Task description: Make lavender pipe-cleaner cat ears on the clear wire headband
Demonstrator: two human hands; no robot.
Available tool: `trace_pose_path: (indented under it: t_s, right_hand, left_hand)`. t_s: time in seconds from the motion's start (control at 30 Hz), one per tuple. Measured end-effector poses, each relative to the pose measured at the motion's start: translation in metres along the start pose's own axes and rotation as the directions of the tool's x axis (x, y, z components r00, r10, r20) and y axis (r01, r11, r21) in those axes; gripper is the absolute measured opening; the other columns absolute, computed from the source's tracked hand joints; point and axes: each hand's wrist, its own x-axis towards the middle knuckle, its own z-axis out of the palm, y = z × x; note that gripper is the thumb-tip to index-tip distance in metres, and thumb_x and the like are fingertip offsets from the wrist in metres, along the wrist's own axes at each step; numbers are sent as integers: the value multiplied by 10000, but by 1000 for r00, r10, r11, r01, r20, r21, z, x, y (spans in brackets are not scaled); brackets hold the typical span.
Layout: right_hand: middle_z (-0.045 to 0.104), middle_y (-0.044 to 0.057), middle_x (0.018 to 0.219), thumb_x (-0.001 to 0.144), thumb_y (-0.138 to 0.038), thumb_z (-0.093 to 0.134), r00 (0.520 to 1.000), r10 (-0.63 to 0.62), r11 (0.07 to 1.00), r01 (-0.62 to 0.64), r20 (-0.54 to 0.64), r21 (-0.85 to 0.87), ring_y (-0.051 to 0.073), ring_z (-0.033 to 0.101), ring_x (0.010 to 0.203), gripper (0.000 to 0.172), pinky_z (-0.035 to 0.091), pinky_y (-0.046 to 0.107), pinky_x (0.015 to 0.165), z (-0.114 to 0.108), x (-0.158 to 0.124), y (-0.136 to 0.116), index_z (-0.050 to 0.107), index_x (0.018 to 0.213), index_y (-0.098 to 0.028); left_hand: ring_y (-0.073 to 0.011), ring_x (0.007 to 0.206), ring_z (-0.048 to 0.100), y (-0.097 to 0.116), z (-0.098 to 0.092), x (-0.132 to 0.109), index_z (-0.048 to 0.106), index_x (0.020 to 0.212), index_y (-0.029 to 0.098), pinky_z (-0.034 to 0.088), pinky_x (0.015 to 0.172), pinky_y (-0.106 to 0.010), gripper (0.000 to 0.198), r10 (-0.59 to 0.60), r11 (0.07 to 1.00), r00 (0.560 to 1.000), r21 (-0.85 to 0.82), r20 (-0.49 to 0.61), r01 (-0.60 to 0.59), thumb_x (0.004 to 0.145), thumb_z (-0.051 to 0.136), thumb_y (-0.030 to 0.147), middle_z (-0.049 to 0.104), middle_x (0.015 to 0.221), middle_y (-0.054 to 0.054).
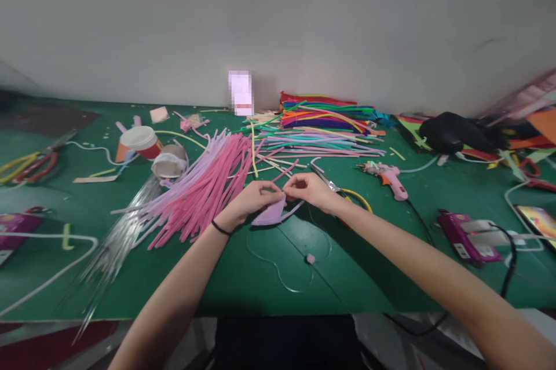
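Near the middle of the green table, a fan-shaped lilac piece (270, 213) hangs from my fingertips, with a thin lilac pipe cleaner (292, 210) trailing from it to the right. My left hand (256, 196) pinches its upper edge. Fingers bent together, my right hand (307, 189) pinches at the same upper corner, so the fingertips of both hands almost touch. Below them a clear thread (278, 271) lies in loops, close to a small pale bead-like piece (310, 259). Partly under my right hand are scissors (325, 178) with yellow and red handles.
Pink pipe cleaners (208, 185) spread out left of my hands, beside clear thin rods (117, 237). Multicoloured bundles (330, 115) lie at the back. A pink glue gun (391, 179) and a purple power strip (469, 237) with cords are right. A paper cup (142, 139) stands left.
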Motion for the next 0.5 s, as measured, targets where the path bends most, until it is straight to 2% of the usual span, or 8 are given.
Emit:
trace_pose_path:
  t_s: [0.1, 0.2, 0.33, 0.4, 0.5]
  right_hand:
    - [649, -13, 647, 702, -363, 730, 998, -52, 995, 50, -22, -86, 107, 607, 618, 243, 479, 220, 604, -1, 0, 0, 636, 766, -149]
    - [643, -14, 639, 719, -360, 710, 998, -63, 988, 63, 8, -140, 98, 590, 600, 226, 463, 208, 576, -5, 3, -1, 635, 756, -150]
    - [669, 12, 672, 719, -411, 708, 983, 57, 990, -33, 176, -139, 103, 610, 610, 281, 509, 230, 619, -18, 12, -7, 663, 770, -138]
    - [675, 24, 660, 715, -417, 709, 961, 132, 975, -83, 243, -205, 119, 633, 627, 285, 526, 235, 621, -24, 16, -13, 676, 758, -137]
    - [686, 32, 656, 732, -355, 685, 923, 196, 938, -77, 331, -338, 134, 649, 638, 212, 520, 221, 590, -29, 22, -24, 688, 739, -143]
  left_hand:
    - [-107, 588, 571, -1, 4, 1, 673, 800, 135, 407, 559, -209, 267, 5, 1000, 1000, -8, -5, -5, 702, 722, 379, 708, 718, -45]
    - [-141, 629, 620, -3, 6, 3, 676, 754, 133, 452, 608, -241, 261, -11, 1000, 1000, -18, -7, 11, 692, 727, 381, 724, 729, -66]
    - [-158, 630, 639, -7, 5, 4, 671, 711, 135, 480, 620, -265, 254, -28, 1000, 1000, 11, 0, 27, 692, 725, 382, 717, 701, -66]
    - [-167, 639, 647, -7, 5, 4, 668, 710, 135, 486, 619, -271, 255, -32, 999, 999, 35, 1, 32, 700, 716, 385, 715, 701, -68]
    - [-175, 653, 652, -5, 6, 5, 665, 730, 136, 489, 619, -272, 262, -18, 994, 1000, 107, 2, 17, 728, 685, 397, 713, 711, -65]
